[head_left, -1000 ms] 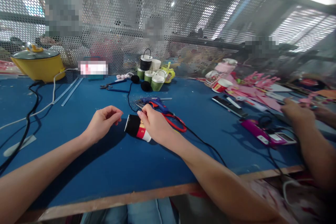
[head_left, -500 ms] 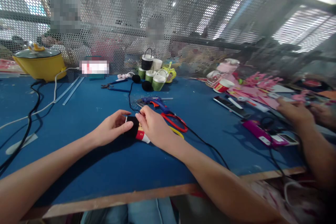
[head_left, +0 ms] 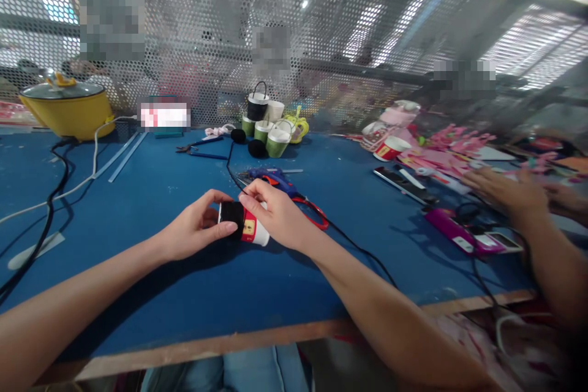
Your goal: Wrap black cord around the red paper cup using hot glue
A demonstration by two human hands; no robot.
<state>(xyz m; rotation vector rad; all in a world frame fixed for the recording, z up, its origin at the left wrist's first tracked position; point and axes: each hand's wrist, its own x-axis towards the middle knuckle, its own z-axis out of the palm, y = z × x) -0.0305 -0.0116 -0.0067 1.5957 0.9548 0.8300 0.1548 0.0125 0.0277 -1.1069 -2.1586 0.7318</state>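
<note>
A paper cup (head_left: pixel 255 231) lies on its side above the blue table, red and white at its right part and wrapped in black cord at its left part. My left hand (head_left: pixel 202 223) grips the wrapped part, thumb in front and fingers behind. Pinched between the thumb and fingers of my right hand (head_left: pixel 271 208) is the black cord (head_left: pixel 231 166), close to the cup's upper side. That cord runs back to a black ball of yarn (head_left: pixel 238 136). Behind my right hand lie a blue glue gun (head_left: pixel 287 185) and red-handled scissors (head_left: pixel 320 215), partly covered.
Green and black wrapped cups (head_left: pixel 278 143) stand at the back beside a second black yarn ball (head_left: pixel 257 148). Pliers (head_left: pixel 202 153) lie left of them. A yellow pot (head_left: pixel 68 113) stands far left. At right are a phone (head_left: pixel 399 187), a purple device (head_left: pixel 452 233) and a co-worker's hand (head_left: pixel 509 190).
The cup has turned, so more of its red and white side shows. My right hand has shifted slightly, still pinching the cord. The co-worker's hand has moved left.
</note>
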